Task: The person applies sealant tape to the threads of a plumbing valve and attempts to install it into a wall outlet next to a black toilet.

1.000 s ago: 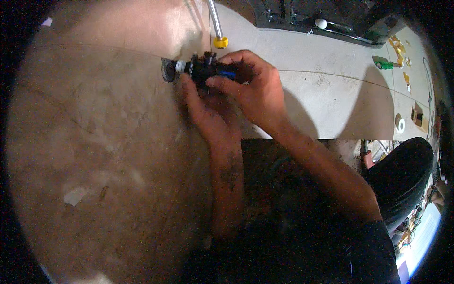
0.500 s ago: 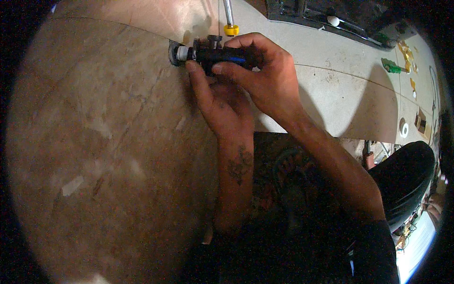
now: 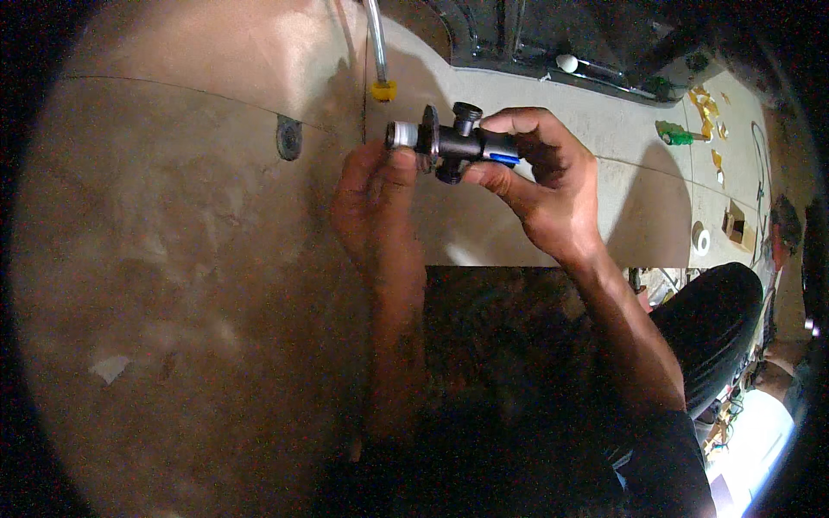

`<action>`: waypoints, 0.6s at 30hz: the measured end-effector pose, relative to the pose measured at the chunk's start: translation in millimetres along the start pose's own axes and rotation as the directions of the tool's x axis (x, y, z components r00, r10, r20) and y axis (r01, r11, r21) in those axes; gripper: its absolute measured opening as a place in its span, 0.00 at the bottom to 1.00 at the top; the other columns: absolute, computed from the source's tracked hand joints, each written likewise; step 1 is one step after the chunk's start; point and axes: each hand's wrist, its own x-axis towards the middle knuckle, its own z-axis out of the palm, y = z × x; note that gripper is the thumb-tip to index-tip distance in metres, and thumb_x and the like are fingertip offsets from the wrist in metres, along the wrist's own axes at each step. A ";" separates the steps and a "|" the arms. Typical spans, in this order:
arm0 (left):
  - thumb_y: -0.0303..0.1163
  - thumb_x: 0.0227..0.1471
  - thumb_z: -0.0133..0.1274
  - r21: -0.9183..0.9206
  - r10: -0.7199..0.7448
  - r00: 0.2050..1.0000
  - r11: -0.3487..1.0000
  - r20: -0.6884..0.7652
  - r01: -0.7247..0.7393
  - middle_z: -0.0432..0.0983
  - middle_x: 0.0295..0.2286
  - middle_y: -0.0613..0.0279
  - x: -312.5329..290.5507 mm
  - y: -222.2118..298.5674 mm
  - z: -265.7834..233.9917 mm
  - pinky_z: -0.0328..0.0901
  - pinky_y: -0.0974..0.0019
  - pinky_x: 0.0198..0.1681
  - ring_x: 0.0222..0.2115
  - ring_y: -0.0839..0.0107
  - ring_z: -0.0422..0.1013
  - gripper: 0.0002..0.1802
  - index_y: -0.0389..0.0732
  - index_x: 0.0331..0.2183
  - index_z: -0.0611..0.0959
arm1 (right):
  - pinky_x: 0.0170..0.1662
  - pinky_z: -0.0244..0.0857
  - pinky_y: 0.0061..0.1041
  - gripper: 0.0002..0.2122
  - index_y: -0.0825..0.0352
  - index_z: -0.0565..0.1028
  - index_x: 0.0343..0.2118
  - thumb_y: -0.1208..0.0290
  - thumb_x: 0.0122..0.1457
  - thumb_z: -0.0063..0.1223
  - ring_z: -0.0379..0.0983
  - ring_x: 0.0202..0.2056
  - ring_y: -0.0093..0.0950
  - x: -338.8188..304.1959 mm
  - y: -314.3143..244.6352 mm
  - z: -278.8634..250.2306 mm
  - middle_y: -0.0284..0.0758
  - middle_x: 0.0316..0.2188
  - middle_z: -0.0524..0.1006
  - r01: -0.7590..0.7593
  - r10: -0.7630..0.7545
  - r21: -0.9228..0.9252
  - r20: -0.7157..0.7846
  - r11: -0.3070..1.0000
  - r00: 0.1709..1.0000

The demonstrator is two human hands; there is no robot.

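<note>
A black angle valve [image 3: 458,145] is held level between my hands, away from the wall. White thread tape [image 3: 404,135] is wound round its left end, and a round flange [image 3: 429,138] sits beside the tape. Fingers of my right hand [image 3: 557,186] are closed round the valve's right end, where a blue mark [image 3: 504,159] shows. My left hand [image 3: 376,194] pinches the taped end from below; its farther fingers are partly hidden. To the left, a dark-rimmed oval hole [image 3: 289,138] opens in the tiled wall [image 3: 199,233].
A metal hose [image 3: 376,43] with a yellow end [image 3: 383,91] hangs just beyond the valve. At far right lie a green-handled screwdriver [image 3: 678,136], a white tape roll [image 3: 702,241] and a small open box [image 3: 737,226]. A black moulded object [image 3: 553,39] stands at the back.
The valve has come away from the wall hole, moving right in my right hand. My left hand has shifted to its taped end, and the hole now shows uncovered.
</note>
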 end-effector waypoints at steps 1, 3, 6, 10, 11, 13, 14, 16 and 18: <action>0.37 0.52 0.57 -0.006 0.006 1.000 1.000 0.005 -0.006 0.73 0.36 0.62 -1.2 3.9 1.9 0.61 0.69 0.44 0.38 0.73 0.67 0.14 0.36 0.36 0.80 | 0.40 0.68 0.22 0.16 0.67 0.75 0.37 0.75 0.44 0.68 0.74 0.34 0.21 1.2 -1.2 -5.3 0.32 0.32 0.79 0.008 -0.008 -0.004 -0.004 1.000 1.000; 0.36 0.51 0.57 0.044 0.044 0.999 0.998 -0.005 -0.043 0.72 0.36 0.62 -5.7 15.9 0.9 0.61 0.69 0.44 0.38 0.73 0.67 0.12 0.37 0.33 0.80 | 0.40 0.69 0.24 0.17 0.66 0.75 0.37 0.74 0.44 0.68 0.76 0.33 0.25 4.2 -7.0 -13.4 0.35 0.33 0.79 0.214 -0.216 -0.270 0.025 0.939 0.976; 0.32 0.51 0.56 0.005 0.231 0.971 0.973 0.054 -0.232 0.71 0.36 0.60 -7.6 29.7 7.7 0.61 0.69 0.43 0.38 0.72 0.67 0.09 0.37 0.30 0.78 | 0.40 0.70 0.26 0.17 0.67 0.75 0.37 0.72 0.43 0.69 0.77 0.34 0.29 9.6 -11.9 -23.6 0.37 0.35 0.79 0.340 -0.342 -0.294 0.049 0.893 0.939; 0.31 0.53 0.52 -0.079 0.266 0.964 0.961 -0.007 -0.266 0.70 0.35 0.59 -11.5 30.1 6.3 0.60 0.67 0.44 0.38 0.71 0.67 0.07 0.36 0.29 0.77 | 0.41 0.70 0.26 0.17 0.67 0.74 0.37 0.72 0.44 0.69 0.77 0.36 0.29 6.9 -21.3 -34.5 0.37 0.36 0.79 0.356 -0.352 -0.328 0.073 0.875 0.933; 0.31 0.53 0.51 -0.318 0.238 0.970 0.917 -0.045 -0.240 0.70 0.35 0.58 -12.5 36.1 7.9 0.59 0.66 0.46 0.38 0.70 0.67 0.08 0.36 0.29 0.77 | 0.41 0.70 0.26 0.17 0.67 0.74 0.37 0.72 0.44 0.68 0.77 0.37 0.30 5.8 -22.2 -37.2 0.37 0.35 0.79 0.354 -0.345 -0.325 0.088 0.877 0.935; 0.32 0.54 0.49 -0.542 0.200 0.977 0.815 -0.071 -0.206 0.70 0.35 0.58 -7.9 37.7 3.8 0.59 0.64 0.47 0.38 0.69 0.66 0.08 0.36 0.30 0.77 | 0.42 0.70 0.27 0.17 0.67 0.74 0.36 0.73 0.43 0.68 0.77 0.38 0.32 3.9 -24.4 -42.8 0.38 0.36 0.78 0.324 -0.308 -0.350 0.102 0.879 0.946; 0.33 0.54 0.48 -0.429 0.364 0.930 0.849 0.050 -0.309 0.70 0.35 0.57 1.1 38.6 -3.6 0.58 0.63 0.48 0.38 0.68 0.67 0.10 0.36 0.32 0.77 | 0.43 0.69 0.28 0.17 0.67 0.74 0.36 0.74 0.42 0.68 0.76 0.39 0.33 4.8 -24.9 -47.1 0.39 0.36 0.78 0.385 -0.357 -0.329 0.145 0.862 0.923; 0.35 0.55 0.47 -0.328 0.502 0.844 0.842 0.187 -0.428 0.70 0.34 0.56 4.2 40.8 -4.2 0.57 0.62 0.50 0.38 0.67 0.67 0.12 0.35 0.33 0.77 | 0.42 0.69 0.31 0.18 0.67 0.74 0.36 0.77 0.41 0.68 0.75 0.39 0.36 4.8 -25.3 -55.9 0.40 0.37 0.78 0.467 -0.425 -0.292 0.200 0.835 0.883; 0.32 0.52 0.51 -0.164 0.418 0.858 0.908 0.299 -0.385 0.72 0.33 0.56 -3.4 54.6 7.0 0.59 0.63 0.47 0.37 0.67 0.68 0.10 0.35 0.34 0.77 | 0.41 0.68 0.31 0.17 0.67 0.74 0.36 0.78 0.41 0.67 0.75 0.38 0.37 5.3 -31.3 -65.4 0.40 0.36 0.78 0.497 -0.448 -0.318 0.219 0.808 0.867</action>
